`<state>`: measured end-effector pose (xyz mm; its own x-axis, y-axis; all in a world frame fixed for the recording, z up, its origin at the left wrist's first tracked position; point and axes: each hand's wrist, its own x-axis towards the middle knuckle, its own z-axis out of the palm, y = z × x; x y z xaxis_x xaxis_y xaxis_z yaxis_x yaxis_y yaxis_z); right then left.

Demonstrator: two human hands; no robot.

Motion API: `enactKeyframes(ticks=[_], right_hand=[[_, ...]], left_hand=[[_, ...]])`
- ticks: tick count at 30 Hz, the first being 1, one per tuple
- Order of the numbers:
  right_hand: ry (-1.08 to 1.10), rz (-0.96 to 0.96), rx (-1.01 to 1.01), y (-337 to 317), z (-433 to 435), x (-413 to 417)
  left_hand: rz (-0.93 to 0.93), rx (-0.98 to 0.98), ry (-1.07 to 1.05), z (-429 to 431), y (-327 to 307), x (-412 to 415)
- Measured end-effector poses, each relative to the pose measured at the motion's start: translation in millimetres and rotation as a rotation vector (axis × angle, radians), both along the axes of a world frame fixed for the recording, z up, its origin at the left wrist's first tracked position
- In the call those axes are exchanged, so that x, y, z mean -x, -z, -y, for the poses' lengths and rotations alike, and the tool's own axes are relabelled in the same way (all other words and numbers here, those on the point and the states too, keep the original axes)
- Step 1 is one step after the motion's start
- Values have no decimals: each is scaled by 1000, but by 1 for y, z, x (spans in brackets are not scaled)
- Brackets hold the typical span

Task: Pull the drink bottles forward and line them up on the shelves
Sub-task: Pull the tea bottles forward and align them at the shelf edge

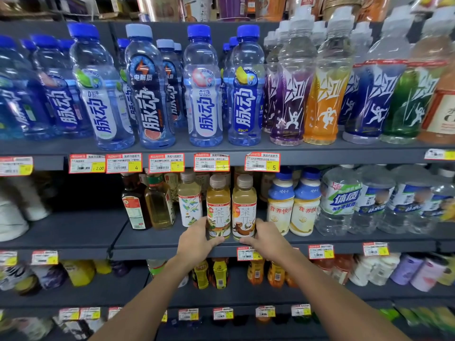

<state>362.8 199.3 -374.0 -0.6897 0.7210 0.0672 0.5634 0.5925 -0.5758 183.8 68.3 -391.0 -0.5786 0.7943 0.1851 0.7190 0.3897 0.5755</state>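
Two amber tea bottles with beige caps stand side by side at the front edge of the middle shelf (152, 244). My left hand (197, 239) grips the base of the left tea bottle (218, 205). My right hand (267, 238) grips the base of the right tea bottle (244, 205). More tea bottles stand behind them, partly hidden. A white-labelled tea bottle (189, 201) stands just left, set further back.
Blue sports-drink bottles (247, 89) and colourful ones (325, 94) fill the top shelf. White milk-drink bottles (280, 203) and clear water bottles (342, 200) stand to the right. Dark and olive bottles (158, 203) stand left; the shelf further left is bare. Lower shelves hold small bottles.
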Motion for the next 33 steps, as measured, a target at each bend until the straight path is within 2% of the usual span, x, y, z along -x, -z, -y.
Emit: enactKeyframes(ticks=[8,14,27,33], right_hand=[[25,-35,31,1,0,-8],[73,76,-34,0,-3,-13],[51,112,-44,0,-10,-19],[49,154,-114,1,-10,-18]], left_hand=[[-10,6,15,1,2,-2],[-44,30,53,1,-1,-1],[0,41,88,-4,-3,7],[-47,60,95,-6,-3,8]])
